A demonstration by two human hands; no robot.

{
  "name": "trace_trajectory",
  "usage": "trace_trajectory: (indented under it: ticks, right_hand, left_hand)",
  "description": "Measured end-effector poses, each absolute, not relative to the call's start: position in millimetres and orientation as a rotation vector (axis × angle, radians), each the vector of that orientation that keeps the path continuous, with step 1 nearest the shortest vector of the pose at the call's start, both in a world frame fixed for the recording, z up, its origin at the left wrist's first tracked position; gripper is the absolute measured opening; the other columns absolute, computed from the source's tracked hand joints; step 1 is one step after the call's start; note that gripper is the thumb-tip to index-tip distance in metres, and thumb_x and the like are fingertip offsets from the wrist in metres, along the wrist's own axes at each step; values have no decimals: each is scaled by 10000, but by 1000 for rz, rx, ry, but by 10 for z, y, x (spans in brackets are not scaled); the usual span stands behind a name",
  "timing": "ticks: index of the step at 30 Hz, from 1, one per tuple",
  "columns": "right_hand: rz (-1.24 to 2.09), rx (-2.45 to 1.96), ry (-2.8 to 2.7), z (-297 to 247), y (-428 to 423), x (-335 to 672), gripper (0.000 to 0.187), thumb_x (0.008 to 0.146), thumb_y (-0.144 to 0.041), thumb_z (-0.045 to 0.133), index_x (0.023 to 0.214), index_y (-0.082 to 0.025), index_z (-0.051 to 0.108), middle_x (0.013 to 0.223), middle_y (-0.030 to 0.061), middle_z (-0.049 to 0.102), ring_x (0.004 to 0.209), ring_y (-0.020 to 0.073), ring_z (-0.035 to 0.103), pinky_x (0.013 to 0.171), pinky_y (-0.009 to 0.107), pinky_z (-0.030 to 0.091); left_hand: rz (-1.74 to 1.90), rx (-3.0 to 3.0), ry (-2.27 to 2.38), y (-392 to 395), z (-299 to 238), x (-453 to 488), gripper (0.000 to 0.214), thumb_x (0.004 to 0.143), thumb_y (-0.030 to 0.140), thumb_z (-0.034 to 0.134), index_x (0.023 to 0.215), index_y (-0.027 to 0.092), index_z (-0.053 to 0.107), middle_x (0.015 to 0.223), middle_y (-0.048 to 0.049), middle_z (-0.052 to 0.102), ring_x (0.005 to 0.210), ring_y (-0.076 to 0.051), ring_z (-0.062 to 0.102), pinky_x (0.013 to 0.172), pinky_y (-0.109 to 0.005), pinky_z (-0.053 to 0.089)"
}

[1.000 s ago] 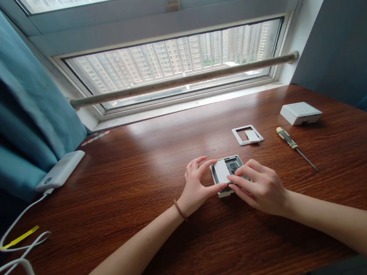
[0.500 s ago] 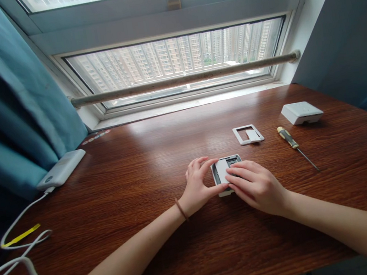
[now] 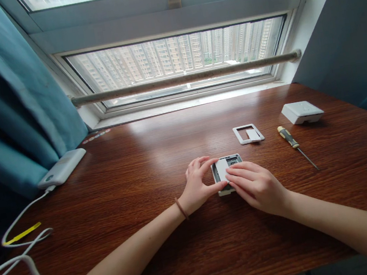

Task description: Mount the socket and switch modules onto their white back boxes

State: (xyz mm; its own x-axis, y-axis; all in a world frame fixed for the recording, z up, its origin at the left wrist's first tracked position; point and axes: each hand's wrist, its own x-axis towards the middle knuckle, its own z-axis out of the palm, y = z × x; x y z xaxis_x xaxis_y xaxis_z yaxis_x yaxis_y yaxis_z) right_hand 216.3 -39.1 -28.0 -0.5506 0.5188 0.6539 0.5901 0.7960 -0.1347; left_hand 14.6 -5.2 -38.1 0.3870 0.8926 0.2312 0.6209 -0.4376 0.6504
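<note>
A square white wall switch [image 3: 237, 158] lies face up on the desk, with its grey inner mechanism partly exposed. A narrow white rocker plate [image 3: 222, 168] covers the left part of it. My left hand [image 3: 197, 181] grips the switch from the left, index finger at the far edge and thumb at the near edge. From the right, my right hand [image 3: 260, 186] has its fingers bunched against the rocker plate and the switch. Its fingers hide the switch's lower right part. Beyond, a white square frame [image 3: 239, 137] lies with a loose small white plate [image 3: 253, 135] on it.
On the right are a screwdriver [image 3: 288, 137] and a white box-shaped piece [image 3: 302, 112]. A white power bank [image 3: 63, 168] with a white cable [image 3: 24, 209] lies at left, near a yellow strip [image 3: 23, 234] and the blue curtain [image 3: 22, 88]. The window [image 3: 178, 59] closes off the back.
Both hands stay nearly still on the switch, with only slight finger shifts. The whole view has moved very slightly.
</note>
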Motion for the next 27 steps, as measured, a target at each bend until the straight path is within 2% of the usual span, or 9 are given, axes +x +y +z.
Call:
trace_trajectory:
  ticks: [6,12,18,27]
  right_hand:
    - [-72,-815,-2252,-270,-373,2168,222,828,-109,533,1021,-134,639,1013,80,686,963,206,587,882,381,493]
    - [-72,-804,-2252,-281,-347,2167,227,826,-106,528,1021,-141,639,1004,78,687,963,201,590,890,381,491]
    - [-52,-795,-2230,-291,-342,2156,251,821,-93,529,1045,-146,630,1002,74,688,958,199,587,878,384,499]
    - [15,-789,-2224,-285,-341,2158,246,799,-59,547,1020,-119,636,994,88,682,951,200,569,885,379,495]
  left_hand:
    - [767,2188,1297,-63,-371,140,553,701,494,664,1199,299,525,1263,-53,481,1201,-266,376,1042,-445,262]
    - [802,2118,1301,-24,-398,167,294,846,398,518,1122,301,557,1175,-3,562,1151,-221,432,1025,-425,267]
    - [848,2032,1360,-12,-388,220,296,772,391,621,1042,271,604,1098,0,617,1097,-224,480,1000,-394,301]
    - [850,1972,1406,-20,-381,235,312,734,396,655,1026,288,629,1091,3,625,1102,-235,474,1002,-405,300]
